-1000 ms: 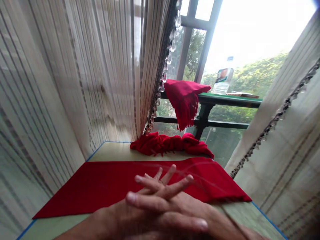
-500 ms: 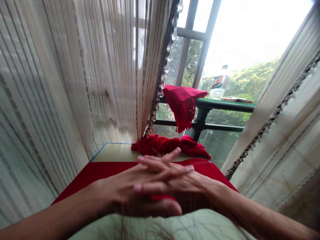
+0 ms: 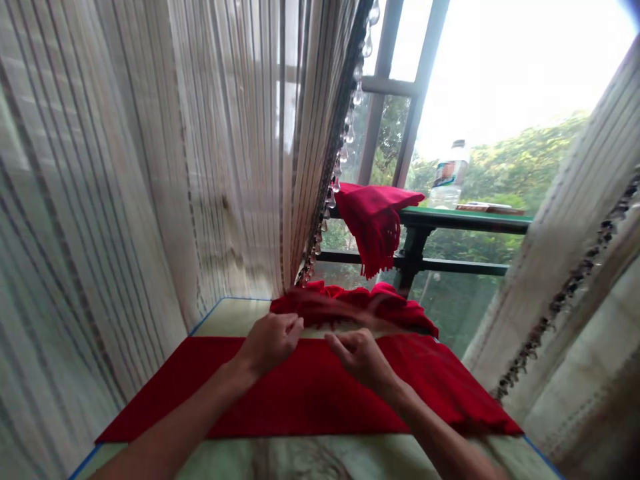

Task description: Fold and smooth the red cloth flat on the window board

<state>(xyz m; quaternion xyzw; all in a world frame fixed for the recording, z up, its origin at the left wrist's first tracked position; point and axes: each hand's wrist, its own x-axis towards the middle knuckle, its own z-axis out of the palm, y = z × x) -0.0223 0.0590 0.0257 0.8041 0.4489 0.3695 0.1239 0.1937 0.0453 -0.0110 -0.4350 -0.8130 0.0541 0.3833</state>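
A flat red cloth (image 3: 320, 400), apparently a scarf, spreads across the pale table from side to side. Over its far part I hold my left hand (image 3: 273, 341), its fingers curled into a loose fist. My right hand (image 3: 363, 357) faces it a short gap away, likewise closed, thumb towards the left. No cloth shows coming out of either fist, though the undersides of both are hidden. Just beyond the hands lies a bunched red cloth (image 3: 400, 310), partly blurred by a faint smear.
The pale tabletop (image 3: 240, 317) has blue edging. Behind it, a fringed red scarf (image 3: 373, 220) hangs over a dark green rail (image 3: 460, 220). A plastic bottle (image 3: 450, 177) and a thin flat item (image 3: 490, 208) stand on that rail. Striped curtains (image 3: 150, 167) with beaded trim flank both sides.
My hands were crossed with fingers interlaced and spread; now they are apart and closed. More of the flat red cloth shows. The view has tilted slightly, so the background sits lower.
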